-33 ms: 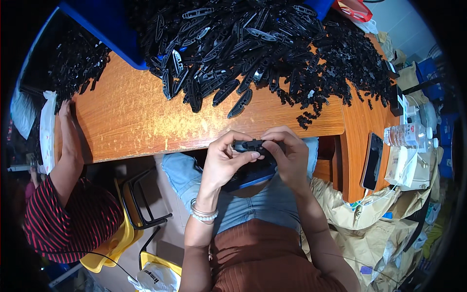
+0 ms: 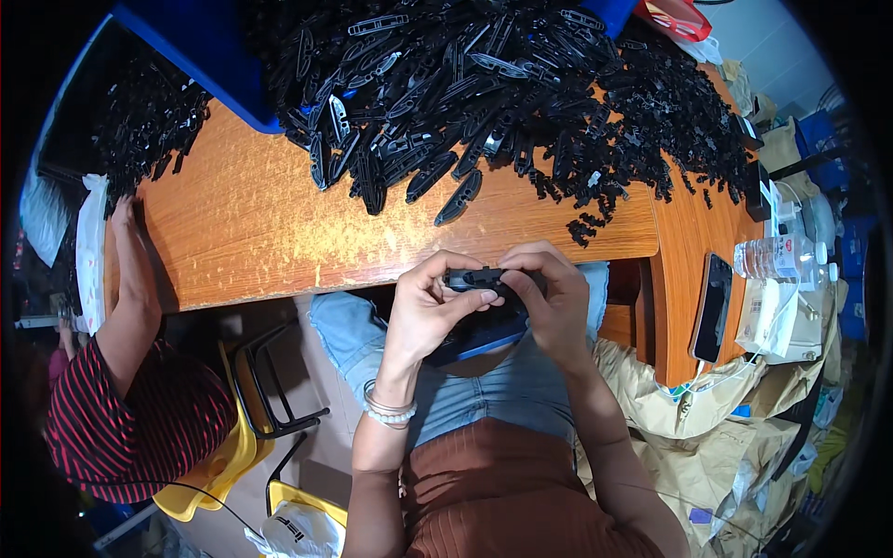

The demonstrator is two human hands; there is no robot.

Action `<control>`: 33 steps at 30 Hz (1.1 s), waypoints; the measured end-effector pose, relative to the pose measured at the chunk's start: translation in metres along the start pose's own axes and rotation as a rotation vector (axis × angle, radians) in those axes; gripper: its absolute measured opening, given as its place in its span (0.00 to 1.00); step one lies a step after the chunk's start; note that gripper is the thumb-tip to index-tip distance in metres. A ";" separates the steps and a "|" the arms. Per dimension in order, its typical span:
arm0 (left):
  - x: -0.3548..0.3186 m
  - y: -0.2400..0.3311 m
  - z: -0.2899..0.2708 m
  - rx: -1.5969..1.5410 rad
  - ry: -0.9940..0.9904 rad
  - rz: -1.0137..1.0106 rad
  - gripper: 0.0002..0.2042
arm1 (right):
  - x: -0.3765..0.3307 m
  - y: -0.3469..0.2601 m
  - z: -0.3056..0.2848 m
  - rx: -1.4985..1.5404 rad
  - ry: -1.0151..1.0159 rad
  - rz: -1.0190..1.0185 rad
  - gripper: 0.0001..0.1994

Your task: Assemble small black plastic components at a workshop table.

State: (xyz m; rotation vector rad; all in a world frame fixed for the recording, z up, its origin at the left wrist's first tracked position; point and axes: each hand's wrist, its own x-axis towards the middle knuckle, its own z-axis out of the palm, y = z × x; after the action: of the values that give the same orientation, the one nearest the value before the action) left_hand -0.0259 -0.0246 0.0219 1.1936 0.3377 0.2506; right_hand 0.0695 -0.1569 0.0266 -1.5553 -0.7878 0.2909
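In front of my lap, just off the table's near edge, a black plastic part (image 2: 473,278) is held between both hands. My left hand (image 2: 430,296) pinches its left end, the thumb lying along its near side. At the other end, my right hand (image 2: 551,290) is closed on the part, thumb pressing from above and fingers curled behind. My fingers cover much of the part, so its full shape is hidden. Past my hands, a large heap of long black plastic parts (image 2: 419,102) covers the far table, with single pieces such as a long black part (image 2: 459,198) lying nearest.
Small black pieces (image 2: 642,139) spread over the right of the wooden table (image 2: 251,214). A blue bin (image 2: 209,70) stands far left. A phone (image 2: 713,307) and a water bottle (image 2: 767,258) lie at right. Another person's arm (image 2: 135,279) reaches in at left, beside yellow chairs (image 2: 223,470).
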 end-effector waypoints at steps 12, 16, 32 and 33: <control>-0.004 -0.002 -0.002 0.178 0.071 0.157 0.08 | -0.009 0.006 -0.008 0.238 -0.198 0.420 0.11; -0.006 -0.001 -0.006 0.191 0.029 0.050 0.07 | -0.015 0.013 -0.006 0.293 -0.186 0.398 0.13; 0.067 -0.007 -0.007 1.232 0.341 0.594 0.15 | 0.063 0.043 -0.035 -0.990 0.295 -0.246 0.01; 0.070 -0.009 -0.007 1.203 0.332 0.587 0.16 | 0.062 0.045 -0.036 -1.006 0.281 -0.265 0.02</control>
State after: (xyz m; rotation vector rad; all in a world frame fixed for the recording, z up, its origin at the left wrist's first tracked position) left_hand 0.0358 0.0037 0.0021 2.4494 0.4316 0.8313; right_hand 0.1507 -0.1435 0.0063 -2.3091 -0.9587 -0.6080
